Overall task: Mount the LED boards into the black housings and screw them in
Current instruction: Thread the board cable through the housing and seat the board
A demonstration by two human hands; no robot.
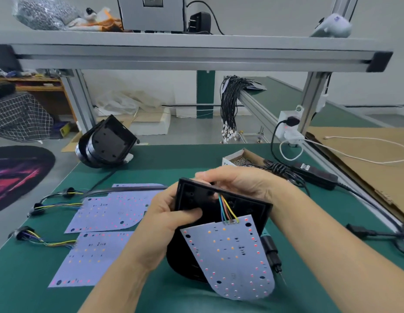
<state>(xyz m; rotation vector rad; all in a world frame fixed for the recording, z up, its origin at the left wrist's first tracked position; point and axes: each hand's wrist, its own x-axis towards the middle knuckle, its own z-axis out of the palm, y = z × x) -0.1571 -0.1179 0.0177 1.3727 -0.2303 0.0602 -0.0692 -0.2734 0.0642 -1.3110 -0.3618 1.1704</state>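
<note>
On the left of the green mat (27,279) lie spare LED boards (110,211), flat, with coloured wire leads running off to the left. Farther back a second black housing (107,143) sits tilted at the mat's far left edge. Toward the middle, the left hand (167,220) grips the black housing (221,204) by its left edge, thumb curled across the inner face. An LED board (230,256) hangs against the housing's near side, its coloured wires (227,208) running up into the housing. The right hand (239,181) curls over the housing's far top edge, fingers mostly hidden behind it. Just right, an electric screwdriver (272,251) lies on the mat. Farther right are a box of screws (241,158), a power adapter (313,175) and cardboard (365,159). An aluminium shelf frame (196,57) spans above.
</note>
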